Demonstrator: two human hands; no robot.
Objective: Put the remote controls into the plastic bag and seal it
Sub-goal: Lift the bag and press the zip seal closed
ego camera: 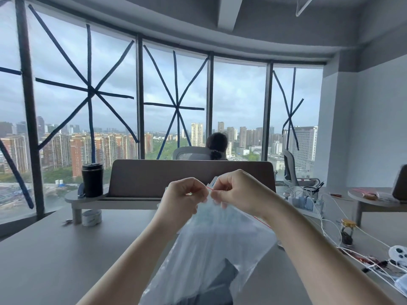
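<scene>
A clear plastic bag [211, 245] with a red zip line hangs in front of me above the grey table [66, 249]. My left hand [185, 197] and my right hand [237, 192] both pinch its top edge, fingertips almost touching at the middle of the zip line. A dark flat shape, possibly a remote control [222, 276], shows through the lower part of the bag; it is blurred by the plastic. A white round remote [397, 253] lies on the table at the far right among cables.
A black travel mug [92, 182] stands on a shelf at the back left, a tape roll [92, 217] below it. White cables, chargers [304, 201] and a small gold-lidded jar [348, 232] crowd the right side. A person sits behind the desk divider [189, 177].
</scene>
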